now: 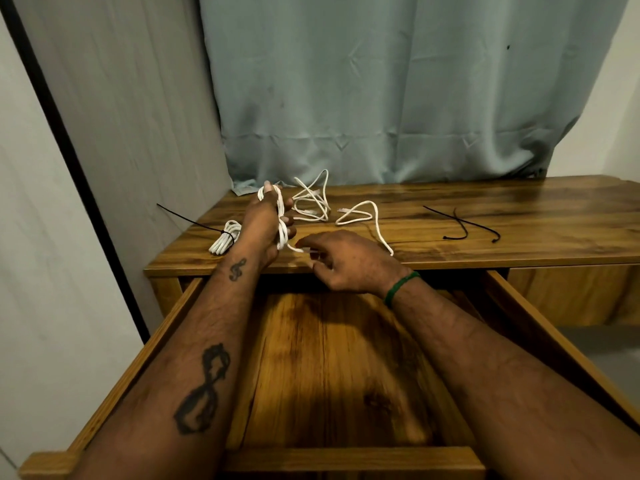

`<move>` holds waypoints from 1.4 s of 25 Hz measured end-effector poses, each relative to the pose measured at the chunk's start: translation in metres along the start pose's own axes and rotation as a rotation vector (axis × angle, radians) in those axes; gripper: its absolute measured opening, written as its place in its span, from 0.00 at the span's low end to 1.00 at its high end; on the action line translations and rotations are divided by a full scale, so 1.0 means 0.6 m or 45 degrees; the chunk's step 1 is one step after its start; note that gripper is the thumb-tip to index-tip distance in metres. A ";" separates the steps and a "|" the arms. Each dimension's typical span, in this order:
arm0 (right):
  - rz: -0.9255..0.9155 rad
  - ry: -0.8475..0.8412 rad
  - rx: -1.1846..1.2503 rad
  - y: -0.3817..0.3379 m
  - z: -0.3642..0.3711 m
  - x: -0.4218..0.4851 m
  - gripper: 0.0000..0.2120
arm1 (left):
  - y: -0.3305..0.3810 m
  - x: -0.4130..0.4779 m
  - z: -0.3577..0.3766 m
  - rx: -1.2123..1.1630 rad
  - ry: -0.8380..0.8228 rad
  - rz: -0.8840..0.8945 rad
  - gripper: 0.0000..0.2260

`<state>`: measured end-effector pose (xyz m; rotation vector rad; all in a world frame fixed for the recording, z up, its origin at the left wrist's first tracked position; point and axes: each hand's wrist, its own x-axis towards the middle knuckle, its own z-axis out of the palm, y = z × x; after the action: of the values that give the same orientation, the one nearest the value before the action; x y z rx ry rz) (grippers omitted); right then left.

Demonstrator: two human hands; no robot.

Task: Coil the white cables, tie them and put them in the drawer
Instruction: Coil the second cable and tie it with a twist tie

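One cable is finished: the tied coil (pixel 225 237) lies on the left part of the table (pixel 485 244), closed with a black zip tie (pixel 194 221), but it is not in the drawer (pixel 512 317), which stands open in front of the person.

The second one, the half-wound cable (pixel 281 216), is in work now. Several loops go around the raised left hand (pixel 265 220), and its fingers curl on them and hold them. The right hand (pixel 349 263) is just beside it, and its fingers (pixel 311 240) pinch the strand that comes out of the loops. The free tail (pixel 360 213) seems to run on to the right over the table, so I judge some winding is left.

A third, loose cable (pixel 311 202) lies tangled behind the hands, untouched. Two spare zip ties (pixel 464 225) wait further right. I see no cable in the drawer, so I judge roughly one third is done.
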<state>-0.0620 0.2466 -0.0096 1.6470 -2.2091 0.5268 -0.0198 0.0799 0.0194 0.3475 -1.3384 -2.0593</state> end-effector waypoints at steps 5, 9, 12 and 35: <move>0.257 -0.023 0.155 0.056 0.005 -0.013 0.10 | 0.007 0.006 -0.017 0.035 0.023 -0.023 0.09; 0.172 0.005 0.267 0.042 0.004 -0.012 0.09 | 0.005 0.015 -0.035 0.363 0.072 0.229 0.09; 0.062 -0.021 0.251 0.019 0.000 -0.006 0.12 | 0.001 0.017 -0.051 0.733 0.085 0.453 0.07; 0.363 0.368 0.388 0.072 0.009 -0.012 0.12 | -0.007 -0.035 0.012 0.368 -0.490 0.041 0.13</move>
<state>-0.1016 0.2610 -0.0220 1.2844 -2.2328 1.1506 -0.0094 0.0997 0.0162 0.0481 -1.8670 -1.9718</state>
